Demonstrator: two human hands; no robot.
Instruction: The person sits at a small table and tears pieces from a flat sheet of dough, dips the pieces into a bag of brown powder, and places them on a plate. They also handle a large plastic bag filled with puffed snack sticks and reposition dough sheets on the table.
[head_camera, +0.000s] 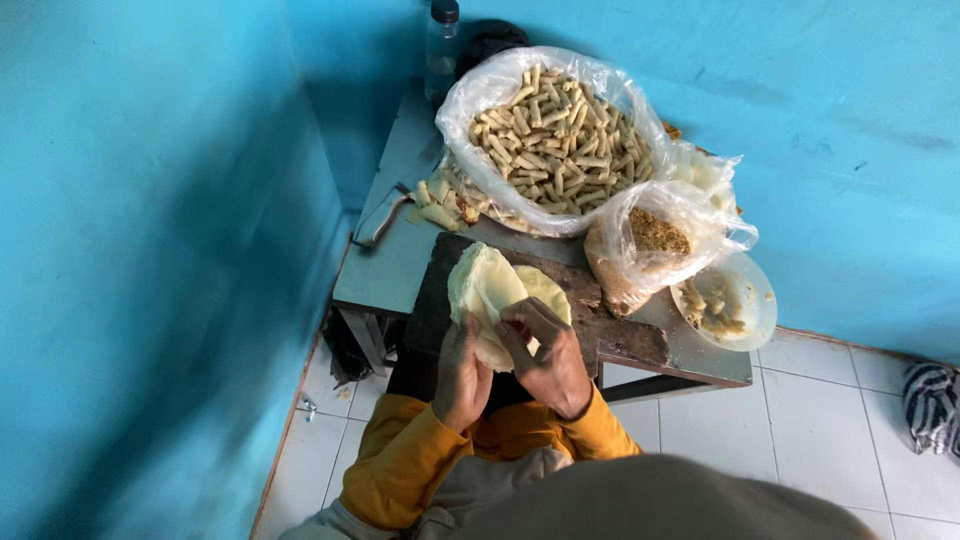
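1. Pastry wrappers: thin, pale yellow, floppy round sheets, lying stacked on a dark worn wooden board at the near edge of the desk.
2. Peeling at the stack's near edge: left hand curled under the sheets, right hand pinching the top sheet between fingertips.
3. Judging by the heap, well along: a large clear plastic bag brimming with short, beige, finished rolls, a few more lying loose beside it.
4. Still remaining: several wrappers, plus crumbly brown filling in a smaller crinkled clear bag.
5. Sitting at right: a white plastic bowl holding scraps.
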